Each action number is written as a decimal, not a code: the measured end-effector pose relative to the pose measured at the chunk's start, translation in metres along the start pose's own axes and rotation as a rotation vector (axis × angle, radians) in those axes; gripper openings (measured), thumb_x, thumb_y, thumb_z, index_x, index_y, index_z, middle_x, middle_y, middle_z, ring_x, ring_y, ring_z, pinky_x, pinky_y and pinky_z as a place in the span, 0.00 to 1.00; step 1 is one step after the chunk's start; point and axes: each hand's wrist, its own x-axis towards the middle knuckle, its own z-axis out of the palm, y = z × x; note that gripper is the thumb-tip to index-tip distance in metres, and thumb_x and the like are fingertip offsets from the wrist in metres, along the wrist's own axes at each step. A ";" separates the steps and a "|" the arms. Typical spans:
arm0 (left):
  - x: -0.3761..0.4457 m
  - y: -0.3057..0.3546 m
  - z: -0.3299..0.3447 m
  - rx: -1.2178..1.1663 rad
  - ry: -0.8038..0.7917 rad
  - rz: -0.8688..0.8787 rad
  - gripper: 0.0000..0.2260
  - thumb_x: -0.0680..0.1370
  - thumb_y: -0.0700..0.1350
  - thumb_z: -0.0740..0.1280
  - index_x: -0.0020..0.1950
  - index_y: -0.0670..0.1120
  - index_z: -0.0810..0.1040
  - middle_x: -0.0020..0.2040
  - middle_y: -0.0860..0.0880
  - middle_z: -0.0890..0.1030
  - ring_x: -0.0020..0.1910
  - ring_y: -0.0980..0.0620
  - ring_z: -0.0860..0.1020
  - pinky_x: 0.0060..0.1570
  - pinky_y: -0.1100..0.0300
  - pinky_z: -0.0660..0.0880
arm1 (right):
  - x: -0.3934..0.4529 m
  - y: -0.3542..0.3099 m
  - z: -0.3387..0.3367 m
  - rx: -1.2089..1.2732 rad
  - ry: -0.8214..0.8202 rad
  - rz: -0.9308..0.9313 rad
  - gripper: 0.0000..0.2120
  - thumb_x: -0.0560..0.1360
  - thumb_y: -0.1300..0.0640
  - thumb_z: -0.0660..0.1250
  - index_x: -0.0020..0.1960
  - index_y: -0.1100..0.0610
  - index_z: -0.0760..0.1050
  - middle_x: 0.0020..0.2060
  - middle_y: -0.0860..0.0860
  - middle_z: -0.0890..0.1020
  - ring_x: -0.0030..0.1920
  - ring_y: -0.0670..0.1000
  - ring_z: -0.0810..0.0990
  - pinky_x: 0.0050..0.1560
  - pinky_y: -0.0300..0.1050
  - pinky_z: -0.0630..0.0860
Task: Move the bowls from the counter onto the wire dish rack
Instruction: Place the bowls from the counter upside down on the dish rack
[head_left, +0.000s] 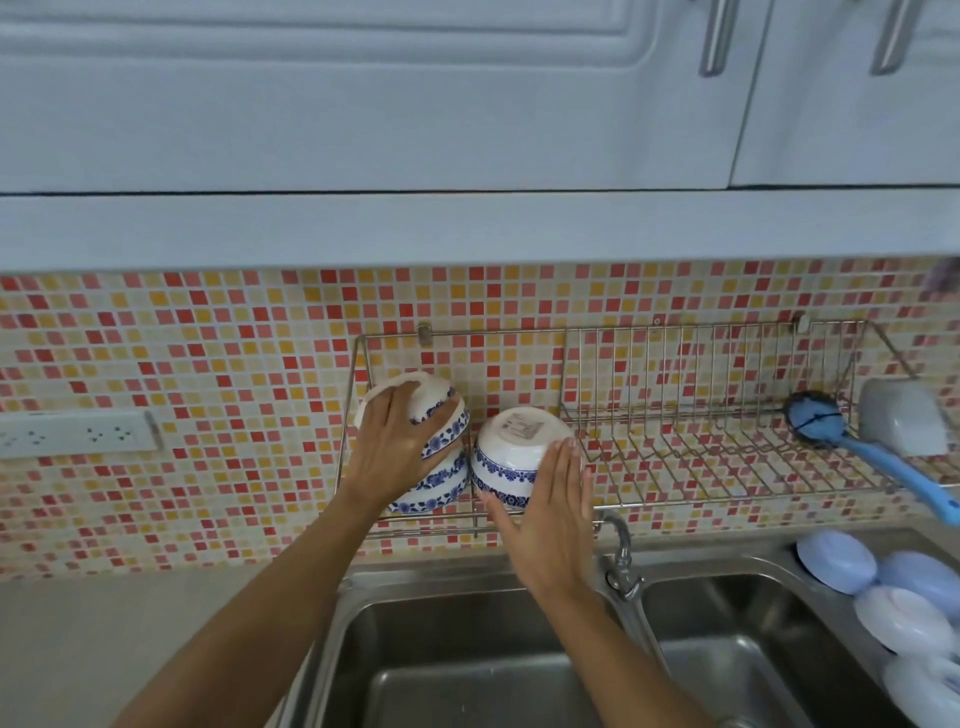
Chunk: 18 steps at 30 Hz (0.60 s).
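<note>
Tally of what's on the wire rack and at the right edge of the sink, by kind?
Blue-and-white patterned bowls on the wire dish rack: 3 (top of left stack, one under it, right bowl)
Blue-handled brush: 1
Grey scoop-like item: 1
Pale blue and white pieces by the sink: at least 4, some cut off
Total: at least 9

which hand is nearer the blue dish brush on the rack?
Right. The right hand rests on a bowl left of the blue dish brush; the left hand is farther left, on the stacked bowls.
</note>
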 end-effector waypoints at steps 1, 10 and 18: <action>-0.002 0.000 0.001 0.001 -0.006 0.007 0.22 0.76 0.61 0.64 0.64 0.52 0.77 0.58 0.35 0.77 0.54 0.35 0.75 0.55 0.43 0.73 | 0.000 0.000 0.000 0.001 0.002 -0.002 0.50 0.72 0.25 0.43 0.78 0.61 0.40 0.78 0.57 0.43 0.78 0.53 0.40 0.77 0.51 0.40; -0.007 0.003 0.004 -0.051 -0.242 0.034 0.28 0.72 0.68 0.56 0.64 0.55 0.76 0.60 0.37 0.76 0.58 0.37 0.73 0.57 0.42 0.73 | 0.000 -0.001 -0.002 -0.015 -0.010 0.000 0.49 0.72 0.25 0.42 0.78 0.60 0.39 0.77 0.56 0.41 0.77 0.53 0.39 0.76 0.50 0.38; -0.008 0.021 0.002 -0.205 -0.230 -0.107 0.22 0.67 0.55 0.75 0.60 0.51 0.80 0.59 0.37 0.75 0.60 0.35 0.71 0.60 0.41 0.71 | 0.000 -0.001 -0.002 -0.017 -0.002 0.004 0.48 0.73 0.26 0.44 0.78 0.61 0.41 0.78 0.56 0.43 0.78 0.54 0.41 0.76 0.51 0.40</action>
